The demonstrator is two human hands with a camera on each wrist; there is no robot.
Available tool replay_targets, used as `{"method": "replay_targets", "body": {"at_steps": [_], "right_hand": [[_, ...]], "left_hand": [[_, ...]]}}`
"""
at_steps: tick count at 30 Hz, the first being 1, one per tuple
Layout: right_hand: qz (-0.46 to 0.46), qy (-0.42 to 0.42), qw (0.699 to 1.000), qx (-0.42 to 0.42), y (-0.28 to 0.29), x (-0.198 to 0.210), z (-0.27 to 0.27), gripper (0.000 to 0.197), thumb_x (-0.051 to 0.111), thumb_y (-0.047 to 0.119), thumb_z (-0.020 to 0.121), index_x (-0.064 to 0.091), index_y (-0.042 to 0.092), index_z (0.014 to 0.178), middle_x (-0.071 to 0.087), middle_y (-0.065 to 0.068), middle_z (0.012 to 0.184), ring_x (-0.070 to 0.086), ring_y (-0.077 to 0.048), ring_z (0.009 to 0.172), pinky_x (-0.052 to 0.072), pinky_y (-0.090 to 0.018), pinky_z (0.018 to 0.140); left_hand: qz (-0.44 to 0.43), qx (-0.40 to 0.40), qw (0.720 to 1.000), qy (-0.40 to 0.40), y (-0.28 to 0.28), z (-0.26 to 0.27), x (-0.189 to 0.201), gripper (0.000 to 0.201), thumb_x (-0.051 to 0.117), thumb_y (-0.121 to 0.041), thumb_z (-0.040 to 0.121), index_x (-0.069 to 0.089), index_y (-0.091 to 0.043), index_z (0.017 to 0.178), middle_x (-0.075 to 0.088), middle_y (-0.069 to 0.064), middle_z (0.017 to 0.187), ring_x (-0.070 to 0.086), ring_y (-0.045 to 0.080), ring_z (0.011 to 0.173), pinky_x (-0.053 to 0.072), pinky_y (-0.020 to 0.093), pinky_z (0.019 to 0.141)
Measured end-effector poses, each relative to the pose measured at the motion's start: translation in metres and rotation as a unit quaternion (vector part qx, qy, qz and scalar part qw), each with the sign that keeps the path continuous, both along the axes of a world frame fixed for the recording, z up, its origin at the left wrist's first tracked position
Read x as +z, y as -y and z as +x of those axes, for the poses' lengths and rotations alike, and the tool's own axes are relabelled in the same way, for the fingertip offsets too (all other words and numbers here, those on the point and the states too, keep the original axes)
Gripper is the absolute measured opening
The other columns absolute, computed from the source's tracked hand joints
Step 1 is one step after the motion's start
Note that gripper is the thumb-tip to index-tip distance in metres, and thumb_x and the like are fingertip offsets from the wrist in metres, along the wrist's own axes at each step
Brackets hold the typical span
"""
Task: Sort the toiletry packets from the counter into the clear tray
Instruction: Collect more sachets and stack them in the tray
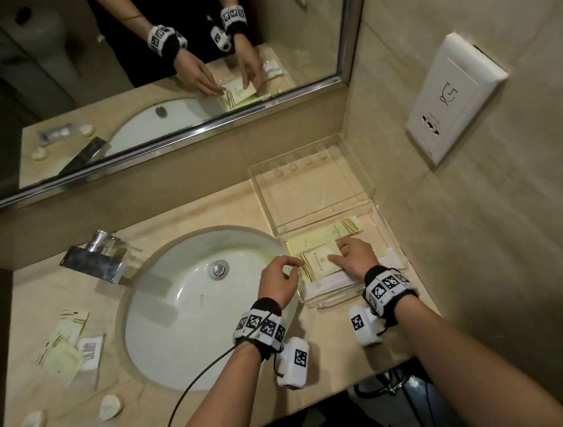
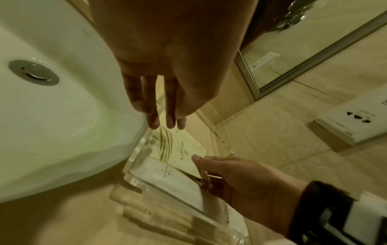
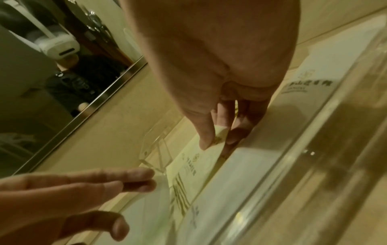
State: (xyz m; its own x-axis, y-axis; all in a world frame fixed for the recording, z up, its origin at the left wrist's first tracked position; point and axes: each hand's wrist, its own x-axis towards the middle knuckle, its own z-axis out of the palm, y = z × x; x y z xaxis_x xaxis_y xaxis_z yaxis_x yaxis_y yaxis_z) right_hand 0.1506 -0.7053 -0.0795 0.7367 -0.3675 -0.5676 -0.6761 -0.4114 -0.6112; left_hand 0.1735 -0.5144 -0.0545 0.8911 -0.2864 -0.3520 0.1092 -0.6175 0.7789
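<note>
A person stands at a beige stone bench (image 1: 174,403) with a round white sink (image 1: 200,307) set into it. To the right of the sink, against the tiled wall, sits a clear tray (image 1: 390,238) whose clear lid (image 1: 308,184) stands open on the far side. Inside the tray lie flat packets: a long pale yellow one at the far edge, a white one (image 1: 329,282) at the near edge, and a yellow packet (image 1: 321,260) on top in the middle. The right hand (image 1: 356,256) is inside the tray, its fingers lying fairly straight, with the fingertips (image 3: 206,140) pressing on the right part of that yellow packet. The left hand (image 1: 278,281) hovers at the tray's left rim, fingers loosely extended and holding nothing, the tips just beside the packet's left end. On the bench left of the sink, well apart from the tray, more packets (image 1: 70,348) lie in a loose cluster, with two small round soaps (image 1: 111,407) nearer the front edge. A chrome tap (image 1: 100,258) stands at the sink's far left, below a wall mirror (image 1: 146,55).
</note>
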Motion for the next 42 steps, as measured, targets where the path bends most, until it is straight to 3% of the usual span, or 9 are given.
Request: {"method": "replay_targets", "body": {"at_steps": [3, 6, 10, 17, 26, 31, 36, 40, 42], "right_hand": [[-0.029, 0.012, 0.999, -0.004, -0.005, -0.004, 0.001, 0.038, 0.076, 0.026, 0.082, 0.063, 0.006, 0.112, 0.066, -0.009, 0.107, 0.060, -0.022, 0.094, 0.047, -0.027, 0.085], [-0.059, 0.002, 0.998, -0.001, -0.009, -0.006, -0.001, 0.031, 0.077, 0.031, 0.080, 0.057, 0.014, 0.097, 0.066, -0.008, 0.103, 0.061, -0.023, 0.092, 0.051, -0.033, 0.083], [-0.104, -0.003, 0.994, 0.020, -0.009, -0.002, -0.001, 0.039, 0.076, 0.037, 0.080, 0.057, 0.012, 0.102, 0.065, -0.006, 0.102, 0.062, -0.025, 0.093, 0.048, -0.032, 0.077], [-0.126, -0.004, 0.991, 0.048, -0.013, -0.001, 0.001, 0.043, 0.073, 0.034, 0.085, 0.057, 0.006, 0.113, 0.065, -0.010, 0.111, 0.062, -0.028, 0.103, 0.050, -0.034, 0.083], [-0.089, 0.024, 0.996, 0.019, -0.010, -0.003, -0.001, 0.030, 0.074, 0.029, 0.084, 0.056, 0.012, 0.101, 0.061, -0.003, 0.094, 0.061, -0.023, 0.088, 0.051, -0.033, 0.079], [-0.098, 0.035, 0.995, 0.001, -0.004, 0.003, -0.007, 0.023, 0.071, 0.031, 0.085, 0.060, 0.016, 0.098, 0.066, -0.002, 0.094, 0.063, -0.021, 0.088, 0.050, -0.030, 0.076], [-0.044, 0.127, 0.990, -0.030, -0.007, 0.024, -0.001, 0.017, 0.069, 0.026, 0.086, 0.063, 0.013, 0.095, 0.068, -0.003, 0.093, 0.063, -0.019, 0.086, 0.054, -0.035, 0.080], [0.015, 0.191, 0.981, 0.043, -0.044, 0.046, 0.022, 0.007, 0.068, 0.019, 0.085, 0.068, 0.013, 0.090, 0.068, 0.003, 0.087, 0.061, -0.014, 0.084, 0.046, -0.018, 0.069], [0.049, 0.205, 0.975, 0.074, -0.074, 0.055, 0.034, 0.008, 0.069, 0.020, 0.084, 0.069, 0.014, 0.089, 0.069, 0.005, 0.086, 0.062, -0.013, 0.083, 0.048, -0.020, 0.072]], "left_hand": [[0.021, -0.031, 0.999, -0.012, 0.000, -0.001, -0.003, 0.026, 0.051, -0.011, 0.092, 0.071, -0.019, 0.106, 0.067, -0.005, 0.117, 0.063, 0.023, 0.099, 0.047, 0.026, 0.093], [0.042, -0.079, 0.996, -0.006, 0.000, -0.002, -0.006, 0.030, 0.048, -0.012, 0.093, 0.069, -0.021, 0.113, 0.066, -0.005, 0.123, 0.060, 0.018, 0.111, 0.045, 0.028, 0.099], [0.068, -0.138, 0.988, 0.005, -0.001, -0.003, -0.011, 0.032, 0.046, -0.013, 0.095, 0.066, -0.019, 0.120, 0.061, -0.004, 0.132, 0.053, 0.014, 0.123, 0.039, 0.025, 0.106], [0.098, -0.166, 0.981, 0.035, 0.001, 0.000, -0.016, 0.034, 0.044, -0.013, 0.096, 0.066, -0.018, 0.121, 0.054, -0.004, 0.138, 0.051, 0.016, 0.126, 0.037, 0.027, 0.107], [0.142, -0.200, 0.969, 0.014, 0.002, 0.003, -0.019, 0.037, 0.043, -0.009, 0.095, 0.064, -0.019, 0.125, 0.046, 0.001, 0.139, 0.047, 0.022, 0.125, 0.036, 0.033, 0.109], [0.080, -0.149, 0.985, 0.015, -0.007, 0.005, -0.006, 0.033, 0.045, -0.009, 0.095, 0.067, -0.018, 0.118, 0.054, 0.004, 0.130, 0.052, 0.021, 0.119, 0.039, 0.030, 0.105], [-0.026, 0.017, 0.999, -0.039, -0.042, 0.008, 0.018, 0.028, 0.045, -0.012, 0.096, 0.070, -0.019, 0.106, 0.072, 0.002, 0.101, 0.061, 0.014, 0.071, 0.041, 0.011, 0.056], [-0.064, 0.128, 0.989, -0.047, -0.087, -0.003, 0.036, 0.025, 0.045, -0.012, 0.096, 0.070, -0.014, 0.102, 0.072, 0.001, 0.087, 0.062, 0.012, 0.066, 0.044, 0.020, 0.056], [-0.064, 0.169, 0.983, -0.040, -0.116, -0.012, 0.044, 0.024, 0.047, -0.012, 0.095, 0.070, -0.014, 0.097, 0.072, 0.001, 0.085, 0.062, 0.012, 0.064, 0.044, 0.022, 0.056]]}}
